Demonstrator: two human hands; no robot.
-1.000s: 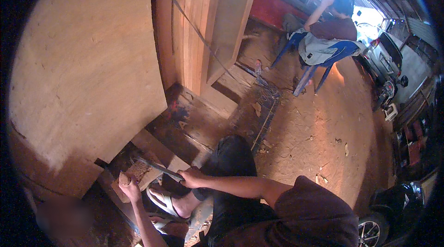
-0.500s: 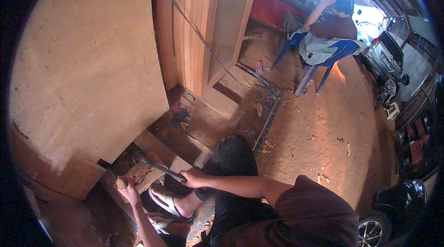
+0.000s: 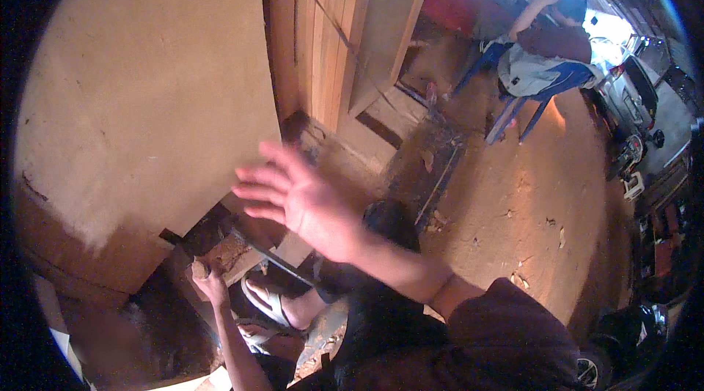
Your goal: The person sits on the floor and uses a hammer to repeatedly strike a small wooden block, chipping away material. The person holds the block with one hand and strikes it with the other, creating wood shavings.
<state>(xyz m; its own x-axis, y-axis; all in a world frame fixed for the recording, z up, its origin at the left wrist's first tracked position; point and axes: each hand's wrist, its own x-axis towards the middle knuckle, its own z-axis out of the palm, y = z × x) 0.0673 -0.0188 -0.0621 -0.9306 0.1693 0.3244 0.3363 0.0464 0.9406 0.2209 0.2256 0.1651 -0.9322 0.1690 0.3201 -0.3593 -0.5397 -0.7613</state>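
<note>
My right hand [image 3: 297,197] is raised in front of the large light-brown wooden panel, fingers spread, holding nothing. Low at the left, my left hand [image 3: 211,287] is closed around a wooden handle [image 3: 199,269], whose rounded tan end shows above the fist. A dark block-like piece [image 3: 171,236] sits just beyond that fist, at the panel's lower corner; whether it joins the handle I cannot tell. Below my right hand, a long dark bar [image 3: 277,259] slants from a rough-topped wooden block [image 3: 229,253] toward my leg. No hand grips the bar.
The large panel [image 3: 147,90] fills the left side. Stacked reddish boards [image 3: 326,39] stand beyond it. A person in a dark shirt sits on a blue chair [image 3: 546,79] at the back right. My sandalled foot [image 3: 275,303] is close to the block. A motorcycle [image 3: 629,153] stands far right.
My right hand has let go of the dark bar and swung up and forward, opening its fingers. My left hand stays closed on the handle. The view has shifted slightly.
</note>
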